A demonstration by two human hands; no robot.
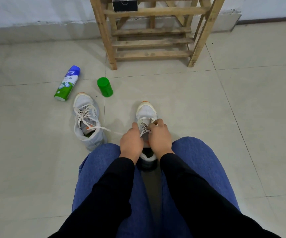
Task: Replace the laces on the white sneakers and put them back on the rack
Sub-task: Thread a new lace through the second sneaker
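Obs.: person crouches over one white sneaker (pixel 146 109), which stands on the floor (pixel 207 109) mid-way between their knees and the rack (pixel 153 42), toe toward the rack. Both hands are on its lace (pixel 144 130). The left hand (pixel 131 142) has its fingers curled in at the near eyelet rows and, as far as I can see, is pinching the lace. The right hand (pixel 158 137) pinches a strand higher up, toward the toe.

Step in hand, my reading: threading and tightening the lace on this shoe.

To do it well:
- keep one hand bracing the shoe so it does not skid on the tile
- draw each crossing snug from the toe end back
- keep the strand flat, not twisted
- leave both ends even for tying

Count:
- sneakers: 2. The second sneaker (pixel 85 103) stands to the person's left, loosely laced, with one end trailing on the floor.
- rack: 1, wooden, at the floor's far edge by the wall.
- spray can (pixel 67 84): 1, lying down.
- green cap (pixel 105 87): 1, near the can.
- black box (pixel 125 4): 1, on the rack.

Neither shoe is on the rack yet.
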